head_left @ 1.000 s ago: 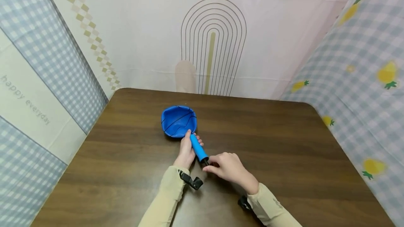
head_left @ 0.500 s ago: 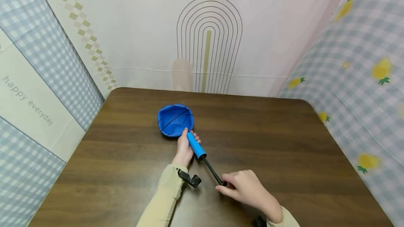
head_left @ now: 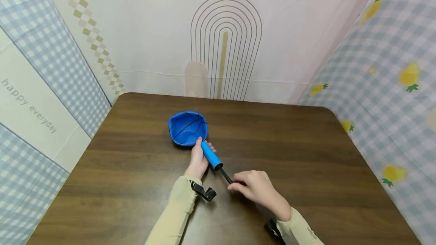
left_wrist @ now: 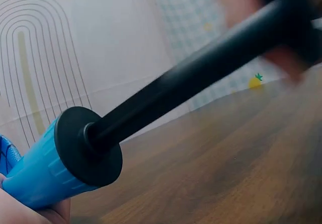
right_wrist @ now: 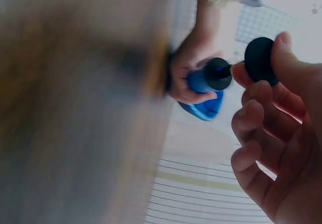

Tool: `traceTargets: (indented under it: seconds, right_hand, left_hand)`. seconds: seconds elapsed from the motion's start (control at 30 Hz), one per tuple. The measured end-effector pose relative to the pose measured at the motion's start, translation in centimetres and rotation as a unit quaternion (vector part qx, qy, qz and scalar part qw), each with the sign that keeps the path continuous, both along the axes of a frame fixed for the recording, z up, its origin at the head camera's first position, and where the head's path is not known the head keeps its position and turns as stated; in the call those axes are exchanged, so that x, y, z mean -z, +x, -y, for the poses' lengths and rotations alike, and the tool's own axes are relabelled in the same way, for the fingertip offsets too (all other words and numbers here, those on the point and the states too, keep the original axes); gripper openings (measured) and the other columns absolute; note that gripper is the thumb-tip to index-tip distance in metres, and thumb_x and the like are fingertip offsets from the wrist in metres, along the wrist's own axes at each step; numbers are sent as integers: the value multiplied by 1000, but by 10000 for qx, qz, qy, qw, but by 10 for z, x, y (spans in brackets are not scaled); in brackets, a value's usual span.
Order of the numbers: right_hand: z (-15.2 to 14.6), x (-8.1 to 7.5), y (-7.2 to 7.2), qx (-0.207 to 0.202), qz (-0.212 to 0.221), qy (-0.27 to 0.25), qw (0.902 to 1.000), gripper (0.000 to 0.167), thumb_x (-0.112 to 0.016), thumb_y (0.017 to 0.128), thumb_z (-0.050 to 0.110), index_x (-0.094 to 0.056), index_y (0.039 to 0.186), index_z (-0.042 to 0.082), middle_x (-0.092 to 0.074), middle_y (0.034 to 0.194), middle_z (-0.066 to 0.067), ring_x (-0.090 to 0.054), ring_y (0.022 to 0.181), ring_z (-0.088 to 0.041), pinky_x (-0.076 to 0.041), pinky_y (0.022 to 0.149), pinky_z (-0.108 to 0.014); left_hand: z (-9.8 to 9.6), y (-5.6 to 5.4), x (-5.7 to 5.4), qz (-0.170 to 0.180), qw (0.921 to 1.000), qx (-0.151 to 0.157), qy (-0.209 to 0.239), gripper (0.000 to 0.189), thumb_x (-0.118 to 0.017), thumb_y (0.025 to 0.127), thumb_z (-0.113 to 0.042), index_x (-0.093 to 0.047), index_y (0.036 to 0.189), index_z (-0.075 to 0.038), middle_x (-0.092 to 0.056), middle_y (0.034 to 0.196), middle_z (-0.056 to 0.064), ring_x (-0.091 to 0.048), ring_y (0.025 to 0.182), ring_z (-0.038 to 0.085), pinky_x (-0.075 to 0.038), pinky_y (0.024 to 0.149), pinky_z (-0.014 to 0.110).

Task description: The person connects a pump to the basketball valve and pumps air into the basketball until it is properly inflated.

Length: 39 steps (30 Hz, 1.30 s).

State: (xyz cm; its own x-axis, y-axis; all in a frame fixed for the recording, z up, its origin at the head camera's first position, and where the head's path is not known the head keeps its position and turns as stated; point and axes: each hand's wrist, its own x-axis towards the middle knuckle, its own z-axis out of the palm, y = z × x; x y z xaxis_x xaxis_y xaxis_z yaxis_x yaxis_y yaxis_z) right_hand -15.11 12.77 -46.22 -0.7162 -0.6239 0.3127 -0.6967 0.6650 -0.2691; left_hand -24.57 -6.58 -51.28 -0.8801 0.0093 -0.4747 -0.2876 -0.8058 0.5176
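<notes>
A deflated blue ball [head_left: 187, 127] with black seam lines lies caved in like a bowl on the table. My left hand [head_left: 198, 158] grips the blue barrel of a hand pump [head_left: 211, 155] beside the ball's near edge; the pump's far end is hidden there. From the barrel's black cap, a black rod [left_wrist: 176, 85] sticks partway out toward the right. My right hand [head_left: 259, 188] pinches the round black pump handle [right_wrist: 260, 60] between thumb and forefinger, its other fingers loosely curled in the right wrist view.
A brown wood-grain table [head_left: 289, 143] lies under both hands. Behind it hangs a pale cloth [head_left: 153, 29] with an arch pattern, and checked cloths [head_left: 374, 97] flank both sides. A black wrist strap mount [head_left: 204, 191] sits on the left sleeve.
My right hand first drew the pump handle out toward the lower right, then moved partway back toward the barrel, so less rod shows. The left hand and ball stay nearly in place.
</notes>
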Motion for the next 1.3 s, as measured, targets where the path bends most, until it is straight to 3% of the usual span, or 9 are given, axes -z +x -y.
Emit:
traceTargets:
  seconds: [0.17,0.3,0.5,0.7,0.9,1.07,1.3]
  right_hand:
    - [20,8,-22,41,135,19,9999,35,-72,82,40,-49,61,25,-37,51,15,-29,46,7,-17,41,-12]
    - [30,10,-30,-5,248,31,9997,30,-70,84,43,-54,64,26,-40,52,15,-31,47,7,-20,40,-14]
    - [22,10,-29,181,430,-77,9989,25,-69,85,41,-59,67,27,-44,53,16,-34,47,7,-25,42,-14]
    - [15,2,-27,267,312,-305,9987,18,-66,88,38,-65,75,26,-45,55,15,-33,49,7,-27,45,-13]
    - [8,-12,-9,201,202,-533,9982,15,-67,88,37,-65,76,28,-44,55,18,-28,48,9,-24,46,-11]
    - [-3,-14,4,6,-69,-708,9975,14,-72,84,31,-62,74,29,-47,57,20,-26,50,11,-21,47,-7]
    - [1,-14,-6,116,-179,-526,9984,15,-74,80,33,-63,72,30,-47,56,20,-27,49,10,-19,45,-9]
  left_hand:
    - [0,3,0,-39,10000,16,11,29,-32,106,-34,-40,95,-8,-44,73,1,-41,60,11,-41,57,21]
    - [4,1,-2,-62,9999,136,56,29,-32,105,-34,-40,95,-8,-43,73,1,-41,60,10,-40,56,20]
    - [2,3,-2,-72,9993,177,-326,29,-33,106,-32,-41,100,-4,-44,80,5,-45,63,13,-47,62,24]
    - [2,-3,-15,-73,9953,-131,-960,29,-33,106,-27,-42,106,1,-49,78,7,-52,61,15,-54,63,28]
    - [13,-18,-23,-28,9946,-380,-964,31,-33,106,-27,-42,111,3,-47,79,6,-48,60,14,-50,57,25]
    - [21,-25,-21,-9,9939,-284,-1064,32,-32,106,-27,-40,115,2,-46,84,9,-47,60,15,-49,57,24]
    - [14,-23,-24,13,9893,-439,-1391,29,-35,105,-29,-44,108,-1,-49,82,7,-49,57,13,-50,56,23]
